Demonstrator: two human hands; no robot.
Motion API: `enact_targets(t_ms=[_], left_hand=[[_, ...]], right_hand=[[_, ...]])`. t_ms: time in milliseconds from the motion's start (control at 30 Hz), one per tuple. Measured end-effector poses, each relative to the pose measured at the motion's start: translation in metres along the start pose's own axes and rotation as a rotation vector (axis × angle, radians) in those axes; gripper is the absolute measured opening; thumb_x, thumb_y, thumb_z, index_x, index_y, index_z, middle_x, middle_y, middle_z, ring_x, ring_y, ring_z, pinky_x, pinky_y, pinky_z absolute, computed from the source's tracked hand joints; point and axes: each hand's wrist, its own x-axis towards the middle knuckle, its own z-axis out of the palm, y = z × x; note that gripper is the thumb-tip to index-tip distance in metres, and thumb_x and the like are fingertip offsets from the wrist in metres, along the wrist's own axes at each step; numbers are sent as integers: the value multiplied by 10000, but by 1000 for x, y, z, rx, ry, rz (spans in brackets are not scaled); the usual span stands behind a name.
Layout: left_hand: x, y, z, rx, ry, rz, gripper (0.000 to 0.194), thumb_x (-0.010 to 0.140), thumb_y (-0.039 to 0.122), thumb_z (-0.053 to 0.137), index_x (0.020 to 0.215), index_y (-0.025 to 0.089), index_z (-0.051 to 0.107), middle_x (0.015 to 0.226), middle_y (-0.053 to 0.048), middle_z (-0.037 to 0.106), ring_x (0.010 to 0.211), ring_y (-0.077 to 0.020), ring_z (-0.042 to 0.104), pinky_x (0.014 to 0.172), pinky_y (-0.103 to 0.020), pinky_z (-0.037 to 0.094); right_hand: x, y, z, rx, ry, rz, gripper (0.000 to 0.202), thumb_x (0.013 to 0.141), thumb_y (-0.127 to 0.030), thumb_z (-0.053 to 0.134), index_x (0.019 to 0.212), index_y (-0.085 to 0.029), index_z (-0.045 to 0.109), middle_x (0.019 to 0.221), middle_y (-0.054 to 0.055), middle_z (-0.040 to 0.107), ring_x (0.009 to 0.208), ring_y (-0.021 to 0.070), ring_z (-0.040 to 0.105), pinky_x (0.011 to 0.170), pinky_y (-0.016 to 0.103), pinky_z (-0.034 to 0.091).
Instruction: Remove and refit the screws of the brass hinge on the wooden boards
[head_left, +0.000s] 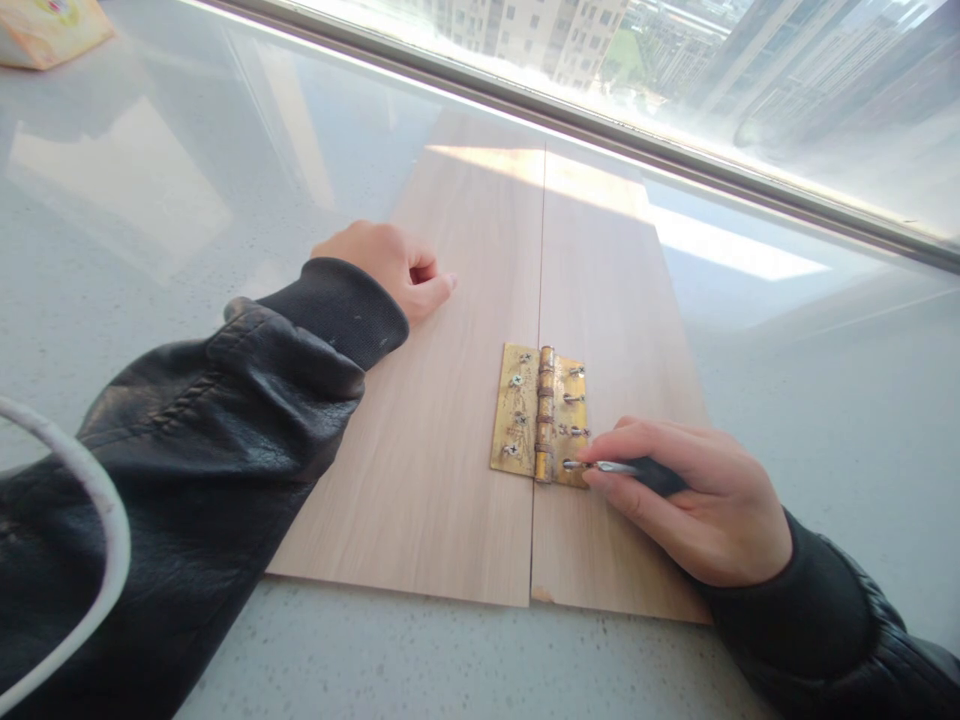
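Observation:
Two pale wooden boards, a left board [420, 480] and a right board [622, 560], lie side by side with a narrow seam between them. A brass hinge [545, 415] spans the seam, with several screws standing in both its leaves. My right hand [690, 490] grips a small screwdriver [652, 473] with a dark handle; its metal tip meets a screw at the lower right of the hinge. My left hand [390, 265] rests on the left board's left edge, fingers curled and closed, with nothing visible in it.
A window frame [675, 165] runs along the back of the speckled white counter [360, 650]. A white cable [112, 540] loops at the left edge. An orange and cream packet [52, 35] lies at the top left.

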Motion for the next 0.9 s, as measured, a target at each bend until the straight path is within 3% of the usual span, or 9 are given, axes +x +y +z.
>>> enact_targets(t_ms=[267, 467, 900], left_hand=[[-1, 1, -1, -12, 8, 9, 506, 834, 573, 438, 934, 208, 774, 863, -80, 737, 859, -257, 608, 727, -357, 414], [-1, 0, 0, -25, -6, -19, 501, 818, 585, 451, 924, 218, 775, 855, -78, 732, 889, -270, 609, 762, -370, 418], [-4, 2, -3, -17, -9, 14, 525, 860, 567, 434, 961, 183, 777, 907, -82, 753, 875, -258, 605, 731, -367, 402]], right_hand=[[2, -2, 0, -4, 0, -5, 59, 876, -137, 661, 849, -190, 659, 695, 2, 707, 560, 85, 641, 529, 178, 504], [0, 0, 0, 7, -11, -18, 143, 870, -124, 650, 983, -201, 693, 786, 34, 749, 620, 114, 685, 532, 202, 517], [2, -1, 0, 0, -28, -11, 72, 879, -123, 657, 853, -189, 640, 702, -8, 702, 577, 72, 644, 540, 157, 499]])
